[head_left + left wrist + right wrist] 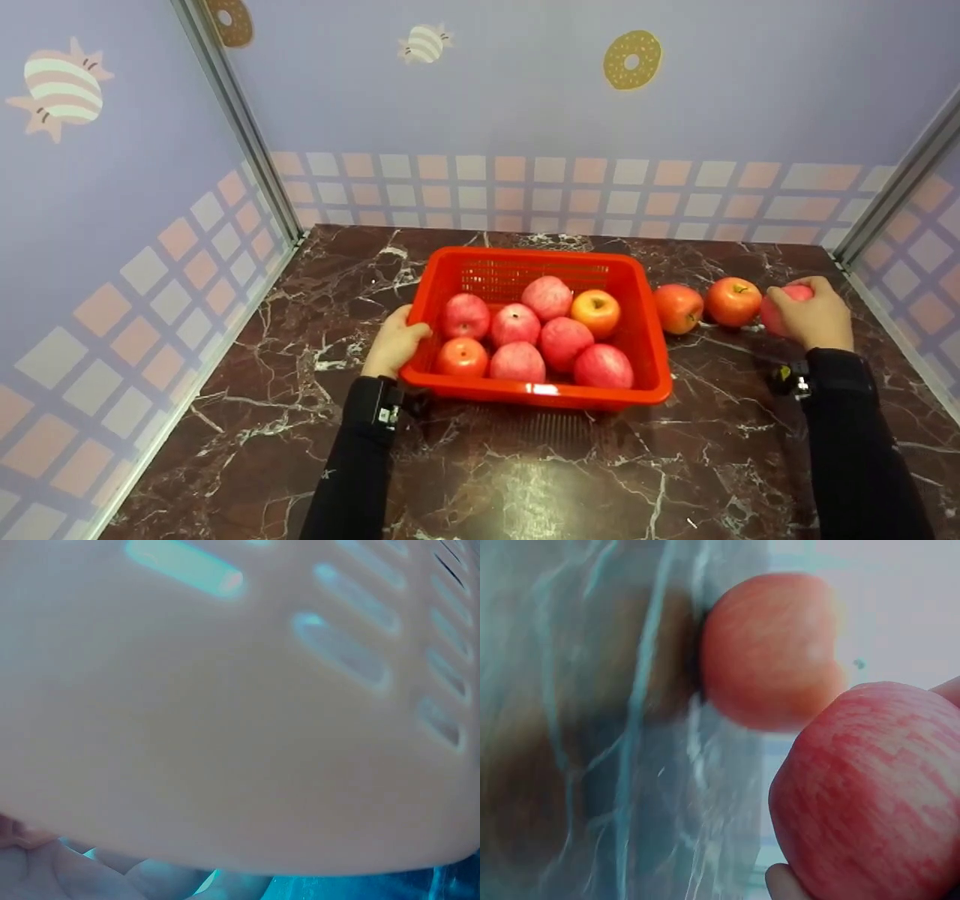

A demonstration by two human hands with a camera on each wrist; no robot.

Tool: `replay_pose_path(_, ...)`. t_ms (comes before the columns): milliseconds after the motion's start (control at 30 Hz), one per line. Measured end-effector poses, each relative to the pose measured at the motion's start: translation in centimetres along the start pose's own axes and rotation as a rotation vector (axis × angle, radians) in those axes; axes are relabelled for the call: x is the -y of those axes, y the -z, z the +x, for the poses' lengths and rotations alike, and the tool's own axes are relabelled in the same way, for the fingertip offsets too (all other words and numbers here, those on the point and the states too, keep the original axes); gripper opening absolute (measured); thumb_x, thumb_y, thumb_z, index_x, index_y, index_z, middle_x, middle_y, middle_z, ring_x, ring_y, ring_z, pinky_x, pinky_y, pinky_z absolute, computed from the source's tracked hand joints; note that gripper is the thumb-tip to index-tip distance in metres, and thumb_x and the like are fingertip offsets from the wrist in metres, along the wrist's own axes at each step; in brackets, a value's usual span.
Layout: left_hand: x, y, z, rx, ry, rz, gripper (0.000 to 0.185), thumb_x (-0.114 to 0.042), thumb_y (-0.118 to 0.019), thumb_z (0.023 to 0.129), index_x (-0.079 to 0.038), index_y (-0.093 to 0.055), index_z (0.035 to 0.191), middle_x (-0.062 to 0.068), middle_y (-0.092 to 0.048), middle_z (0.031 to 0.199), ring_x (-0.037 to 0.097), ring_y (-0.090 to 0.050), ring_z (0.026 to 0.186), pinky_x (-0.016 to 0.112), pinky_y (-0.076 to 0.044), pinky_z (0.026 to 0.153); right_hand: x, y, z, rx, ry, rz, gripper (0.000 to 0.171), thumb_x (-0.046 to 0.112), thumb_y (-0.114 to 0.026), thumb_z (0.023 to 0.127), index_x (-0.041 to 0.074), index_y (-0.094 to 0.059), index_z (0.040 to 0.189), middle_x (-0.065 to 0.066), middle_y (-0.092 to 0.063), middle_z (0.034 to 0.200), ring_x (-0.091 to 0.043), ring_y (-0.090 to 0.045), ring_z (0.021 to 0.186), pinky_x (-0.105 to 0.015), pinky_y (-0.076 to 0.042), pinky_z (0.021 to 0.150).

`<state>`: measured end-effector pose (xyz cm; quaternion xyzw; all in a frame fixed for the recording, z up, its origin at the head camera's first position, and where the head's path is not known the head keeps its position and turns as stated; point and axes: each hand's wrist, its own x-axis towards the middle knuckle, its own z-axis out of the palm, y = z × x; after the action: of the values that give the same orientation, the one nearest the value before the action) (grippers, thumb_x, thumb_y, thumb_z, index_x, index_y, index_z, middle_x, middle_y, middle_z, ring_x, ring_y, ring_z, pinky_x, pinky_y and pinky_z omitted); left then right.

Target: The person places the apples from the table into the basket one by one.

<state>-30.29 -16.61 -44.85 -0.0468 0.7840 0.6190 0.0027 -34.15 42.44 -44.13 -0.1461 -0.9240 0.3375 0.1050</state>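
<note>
Right hand [814, 319] grasps a pink apple [780, 311] at three o'clock; left hand [394, 345] grips the red basket [652, 352], seemingly awaiting that apple's careful transfer.

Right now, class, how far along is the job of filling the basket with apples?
Seven apples already lie in the red basket, which the left hand steadies by its rim. The right hand has its grip on a pink apple on the table. Two orange-red apples are left beside the basket.
</note>
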Motion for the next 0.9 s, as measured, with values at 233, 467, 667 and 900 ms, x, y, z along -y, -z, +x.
replay_pose_path(233,0.1,0.0,0.1,0.0,-0.01,0.013,0.041,0.001,-0.052,0.082,0.006,-0.057,0.123,0.021,-0.064,0.11,0.024,-0.064,0.092,0.031,-0.053,0.078,1.8,-0.6,-1.1,-0.046,-0.057,0.107,0.065,0.049,-0.052,0.099,-0.001,-0.047,0.141,-0.034,-0.052,0.141,-0.047,-0.051,0.121,-0.036,-0.04,0.082)
replay_pose_path(467,-0.1,0.1,-0.1,0.003,-0.011,0.011,0.043,0.002,-0.053,0.082,0.007,-0.056,0.125,0.023,-0.064,0.113,0.027,-0.065,0.094,0.033,-0.054,0.078,2.8,-1.1,-1.9,-0.063,-0.085,0.189,0.063,0.049,-0.054,0.098,0.001,-0.048,0.14,-0.03,-0.051,0.145,-0.042,-0.05,0.122,-0.032,-0.038,0.082)
replay_pose_path(667,-0.1,0.0,0.0,0.0,-0.008,0.005,0.042,0.001,-0.053,0.083,0.007,-0.056,0.124,0.024,-0.063,0.114,0.027,-0.065,0.095,0.033,-0.054,0.079,3.0,-1.8,-2.2,-0.083,-0.085,0.233,0.057,0.047,-0.055,0.097,0.004,-0.052,0.135,-0.024,-0.053,0.144,-0.035,-0.05,0.12,-0.027,-0.037,0.082)
replay_pose_path(900,0.2,0.0,0.1,-0.003,0.001,0.001,0.039,0.001,-0.053,0.083,0.006,-0.056,0.121,0.022,-0.063,0.113,0.024,-0.064,0.093,0.032,-0.053,0.078,2.5,-2.4,-2.7,-0.077,-0.091,0.249,0.059,0.047,-0.056,0.097,0.005,-0.051,0.137,-0.025,-0.052,0.145,-0.037,-0.05,0.12,-0.03,-0.038,0.082)
